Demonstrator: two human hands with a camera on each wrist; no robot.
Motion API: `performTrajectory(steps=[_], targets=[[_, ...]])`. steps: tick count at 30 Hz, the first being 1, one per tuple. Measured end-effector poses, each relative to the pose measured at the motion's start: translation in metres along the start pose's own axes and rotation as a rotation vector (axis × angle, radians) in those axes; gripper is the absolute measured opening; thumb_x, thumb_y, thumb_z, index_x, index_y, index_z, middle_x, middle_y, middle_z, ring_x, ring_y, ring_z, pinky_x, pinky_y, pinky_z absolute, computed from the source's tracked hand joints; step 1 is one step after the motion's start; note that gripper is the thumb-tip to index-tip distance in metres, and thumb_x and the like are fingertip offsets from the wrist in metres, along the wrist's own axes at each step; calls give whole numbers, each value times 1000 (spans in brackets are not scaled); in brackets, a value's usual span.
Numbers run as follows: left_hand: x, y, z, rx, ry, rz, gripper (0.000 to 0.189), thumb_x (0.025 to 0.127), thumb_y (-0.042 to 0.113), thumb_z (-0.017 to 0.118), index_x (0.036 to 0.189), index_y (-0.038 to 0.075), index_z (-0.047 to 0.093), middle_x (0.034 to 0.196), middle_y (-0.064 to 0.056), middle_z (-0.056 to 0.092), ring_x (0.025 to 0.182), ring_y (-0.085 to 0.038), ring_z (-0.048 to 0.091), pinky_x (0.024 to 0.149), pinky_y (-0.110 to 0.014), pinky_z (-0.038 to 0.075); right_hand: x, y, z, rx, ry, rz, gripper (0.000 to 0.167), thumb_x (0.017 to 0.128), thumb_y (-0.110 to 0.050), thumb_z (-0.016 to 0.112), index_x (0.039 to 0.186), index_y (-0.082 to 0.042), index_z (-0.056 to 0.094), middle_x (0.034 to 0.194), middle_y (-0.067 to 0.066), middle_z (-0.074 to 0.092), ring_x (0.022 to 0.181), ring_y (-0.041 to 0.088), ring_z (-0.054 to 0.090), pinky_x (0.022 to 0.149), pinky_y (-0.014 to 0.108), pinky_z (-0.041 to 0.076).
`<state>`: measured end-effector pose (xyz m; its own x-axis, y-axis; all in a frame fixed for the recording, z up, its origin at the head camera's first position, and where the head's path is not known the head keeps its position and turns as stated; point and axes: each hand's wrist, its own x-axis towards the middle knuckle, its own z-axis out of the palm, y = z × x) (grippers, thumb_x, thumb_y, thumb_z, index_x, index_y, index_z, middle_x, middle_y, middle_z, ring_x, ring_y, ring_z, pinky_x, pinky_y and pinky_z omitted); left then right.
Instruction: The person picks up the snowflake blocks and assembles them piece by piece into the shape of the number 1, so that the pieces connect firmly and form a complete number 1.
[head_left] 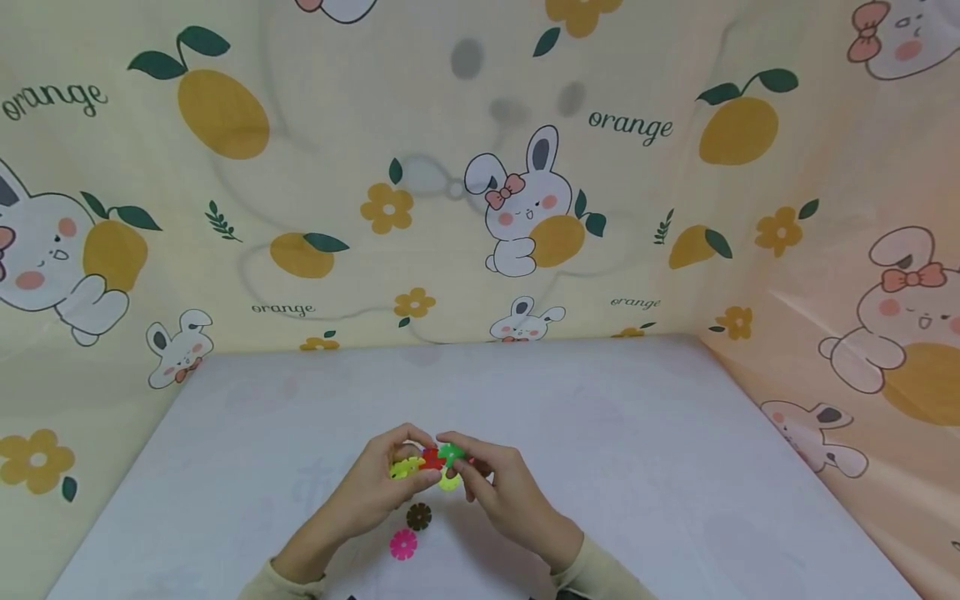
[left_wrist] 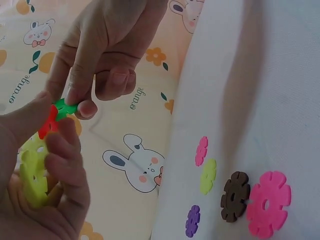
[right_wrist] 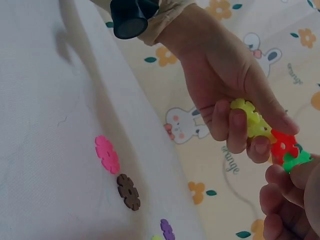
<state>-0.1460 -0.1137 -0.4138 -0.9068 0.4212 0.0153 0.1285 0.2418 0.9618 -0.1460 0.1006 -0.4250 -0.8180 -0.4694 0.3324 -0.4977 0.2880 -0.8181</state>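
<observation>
My left hand (head_left: 367, 483) holds a short chain of plastic flower-shaped interlocking discs. Yellow discs (right_wrist: 245, 112) lie in its curled fingers, and a red disc (right_wrist: 284, 144) is pinched near the thumb tip. From the other side, my right hand (head_left: 513, 492) pinches a green disc (left_wrist: 65, 109) between thumb and finger. Its edge meets the red disc's edge, and the slots there are partly covered by fingers. Both hands are above the table, close together in front of the body.
On the white table (head_left: 637, 467), below the hands, lie a brown disc (head_left: 419, 517) and a bright pink disc (head_left: 403, 545). The left wrist view also has a yellow-green disc (left_wrist: 208, 176), a purple disc (left_wrist: 192, 221) and another pink disc (left_wrist: 201, 151). Printed cloth (head_left: 450, 108) surrounds the table.
</observation>
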Motion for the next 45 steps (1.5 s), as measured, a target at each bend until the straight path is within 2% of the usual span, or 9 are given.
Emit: performTrajectory(steps=[5,13,21,24,28,35,37,41,45], targets=[[1,0,1,47,-29,27,26,100,24,65,118,7,62,94,-11,66,62,-8,53,57,-25,52,-1,2,-1,27,-19,1,38,103,-12,58,141,-14,57,86,8,68,58,22,59,57,20,50],[2,-2,3,81,-74,51,24,104,29,58,117,9,64,92,-10,66,65,-15,57,54,-23,50,1,6,-2,121,-38,19,44,103,-18,59,146,-16,49,81,21,65,57,21,59,59,22,50],[1,-7,2,-32,-100,80,31,111,28,40,120,4,56,90,-17,64,59,-12,52,49,-19,44,3,9,-3,181,-45,24,40,106,-16,51,147,-15,48,90,20,70,59,5,57,59,30,54],[1,-7,1,-61,-106,93,32,111,27,38,120,2,55,89,-21,62,56,-7,48,47,-17,40,4,10,-5,209,-56,42,39,108,-17,46,147,-15,47,93,21,70,60,5,58,60,32,55],[2,-7,1,-81,-79,97,34,111,25,40,118,-2,59,89,-20,63,57,-4,49,48,-17,42,5,13,-7,241,-62,55,39,112,-23,35,148,-12,44,94,26,69,60,10,60,59,30,54],[2,-4,-1,-108,-5,92,41,111,23,40,118,-10,63,87,-1,65,62,-3,52,52,-17,45,7,24,-10,313,-63,114,51,113,-29,17,145,0,44,97,32,67,59,9,58,57,24,50],[2,-3,-1,-108,14,85,41,111,24,40,117,-10,63,84,1,64,60,-3,50,50,-17,43,8,29,-9,330,-90,162,54,113,-32,19,142,3,47,99,34,67,60,7,58,58,22,50],[0,1,-2,-124,64,51,40,111,24,38,116,-7,62,89,-8,65,57,-3,46,47,-14,36,8,36,-2,331,-179,237,46,112,-29,34,135,6,54,100,35,66,63,7,59,60,21,50],[-2,4,-3,-162,84,25,38,111,23,35,117,-6,58,96,-14,63,57,-3,45,48,-14,34,4,34,10,263,-266,241,33,107,-17,48,129,4,60,100,31,68,65,5,59,60,20,52]])
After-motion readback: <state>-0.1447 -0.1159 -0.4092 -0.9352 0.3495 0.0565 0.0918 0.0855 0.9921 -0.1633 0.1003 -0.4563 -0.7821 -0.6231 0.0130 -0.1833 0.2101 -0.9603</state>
